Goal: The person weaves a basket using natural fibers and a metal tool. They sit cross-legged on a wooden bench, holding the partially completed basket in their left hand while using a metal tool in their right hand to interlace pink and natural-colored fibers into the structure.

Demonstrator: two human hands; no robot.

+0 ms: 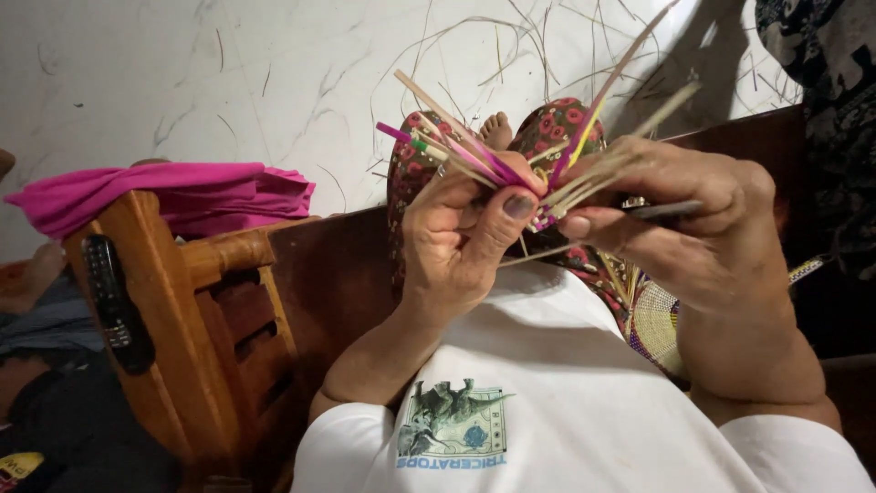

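Head view: left hand (456,228) and right hand (675,219) pinch coloured straw strips (511,169), mid-weave; the next crossing likely needs a firm grip

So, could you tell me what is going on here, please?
A person in a white shirt is sitting back, holding a bunch of thin straw strips, some pink and some natural, between both hands. The left hand pinches the strips with its thumb, and the right hand grips them from the other side. A partly woven round piece lies under the right forearm.
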